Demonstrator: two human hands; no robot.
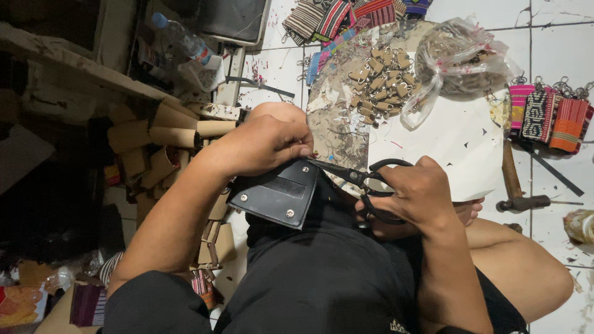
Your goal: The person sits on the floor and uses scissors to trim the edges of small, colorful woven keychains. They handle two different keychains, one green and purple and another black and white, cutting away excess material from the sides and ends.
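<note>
Fingers [291, 147] of the left hand [263, 145] pinch the top edge of a black leather piece [275, 193] with shiny studs, holding it over the person's lap. Right hand [417, 193] fingers are curled through the handles of black scissors [362, 179], gripping them, and the blades point at the leather's top corner. Past the hands, a round work board [458, 148] sits on the white tiled floor [557, 49]. Metal clasps [380, 80] lie piled near its far edge, beside a clear plastic bag [461, 59]. A hammer [523, 202] lies by the board's right edge.
</note>
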